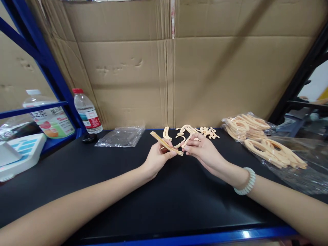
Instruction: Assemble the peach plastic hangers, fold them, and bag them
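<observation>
My left hand (156, 158) grips a long, slightly curved beige plastic strip (164, 143) that slants up to the left over the black table (107, 191). My right hand (203, 150) pinches a curved beige plastic piece (188, 131) and meets the strip's right end, fingertips of both hands nearly touching. Just behind the hands lie several small loose beige plastic parts (207, 132), with one hook-shaped part (166, 133) at the left. A pale bead bracelet (246, 182) circles my right wrist.
A pile of beige plastic parts on clear bags (263, 143) lies at the right. An empty clear bag (123, 136) and a small black object (89, 137) lie at the back left beside a water bottle (87, 111). Cardboard (166, 68) walls the back; blue shelf frame left.
</observation>
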The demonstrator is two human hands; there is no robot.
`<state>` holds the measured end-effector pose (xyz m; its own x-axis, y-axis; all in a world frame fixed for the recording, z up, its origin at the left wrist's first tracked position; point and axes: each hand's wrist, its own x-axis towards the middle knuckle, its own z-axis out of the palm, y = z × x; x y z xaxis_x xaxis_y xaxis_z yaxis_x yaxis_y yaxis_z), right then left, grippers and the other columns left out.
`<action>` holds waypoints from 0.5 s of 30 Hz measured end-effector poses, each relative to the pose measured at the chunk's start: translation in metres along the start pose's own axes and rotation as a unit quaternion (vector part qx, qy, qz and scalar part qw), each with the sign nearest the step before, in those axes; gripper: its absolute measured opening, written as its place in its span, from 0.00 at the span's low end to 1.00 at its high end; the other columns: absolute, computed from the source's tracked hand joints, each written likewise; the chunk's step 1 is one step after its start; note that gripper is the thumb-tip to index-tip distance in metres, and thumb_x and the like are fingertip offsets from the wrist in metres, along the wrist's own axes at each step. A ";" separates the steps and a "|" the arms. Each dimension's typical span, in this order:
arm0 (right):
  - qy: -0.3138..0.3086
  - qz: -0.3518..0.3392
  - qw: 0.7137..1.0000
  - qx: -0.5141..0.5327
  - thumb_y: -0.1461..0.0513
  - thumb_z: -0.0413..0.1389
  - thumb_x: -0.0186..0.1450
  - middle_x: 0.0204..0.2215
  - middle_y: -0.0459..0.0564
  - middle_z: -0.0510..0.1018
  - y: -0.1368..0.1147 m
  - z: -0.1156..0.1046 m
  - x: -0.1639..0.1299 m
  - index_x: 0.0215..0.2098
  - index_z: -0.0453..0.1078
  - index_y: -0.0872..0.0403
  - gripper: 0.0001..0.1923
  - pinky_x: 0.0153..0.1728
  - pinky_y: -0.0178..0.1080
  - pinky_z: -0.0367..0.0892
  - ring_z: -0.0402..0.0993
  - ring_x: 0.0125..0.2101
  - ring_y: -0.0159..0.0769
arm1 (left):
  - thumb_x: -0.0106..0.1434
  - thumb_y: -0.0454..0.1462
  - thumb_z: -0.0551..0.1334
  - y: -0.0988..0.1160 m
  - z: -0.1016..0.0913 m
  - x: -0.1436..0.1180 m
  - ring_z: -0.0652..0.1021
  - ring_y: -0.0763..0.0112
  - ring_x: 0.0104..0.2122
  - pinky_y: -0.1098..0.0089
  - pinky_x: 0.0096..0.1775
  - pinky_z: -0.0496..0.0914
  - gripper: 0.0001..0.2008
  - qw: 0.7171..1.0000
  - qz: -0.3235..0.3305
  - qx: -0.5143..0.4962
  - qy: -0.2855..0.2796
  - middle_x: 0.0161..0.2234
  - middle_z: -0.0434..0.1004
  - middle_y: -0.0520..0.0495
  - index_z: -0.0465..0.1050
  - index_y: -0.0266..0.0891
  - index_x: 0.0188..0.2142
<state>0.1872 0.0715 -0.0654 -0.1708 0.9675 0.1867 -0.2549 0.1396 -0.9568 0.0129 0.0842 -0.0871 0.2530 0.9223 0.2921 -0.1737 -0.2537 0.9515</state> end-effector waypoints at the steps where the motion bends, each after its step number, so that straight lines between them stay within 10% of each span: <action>1: 0.000 0.002 1.000 0.007 0.66 0.65 0.47 0.27 0.43 0.76 0.001 -0.001 0.001 0.34 0.64 0.51 0.19 0.34 0.37 0.69 0.73 0.29 0.31 | 0.49 0.34 0.69 0.000 0.000 0.000 0.78 0.66 0.36 0.61 0.45 0.69 0.14 1.000 0.001 0.002 -0.006 0.28 0.72 0.53 0.63 0.40 0.29; 15: -0.108 0.091 0.987 -0.074 0.63 0.66 0.51 0.29 0.46 0.77 0.007 -0.028 0.023 0.28 0.74 0.57 0.08 0.35 0.33 0.72 0.75 0.30 0.27 | 0.49 0.31 0.65 -0.002 0.000 0.002 0.76 0.67 0.36 0.64 0.42 0.68 0.12 0.999 0.016 0.028 0.010 0.27 0.73 0.52 0.60 0.39 0.23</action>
<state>0.2082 0.1002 -0.0742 -0.4048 0.9137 0.0373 -0.0628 0.0129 -0.9979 0.0133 0.0861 -0.0882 0.2286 0.9194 0.3201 -0.1275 -0.2977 0.9461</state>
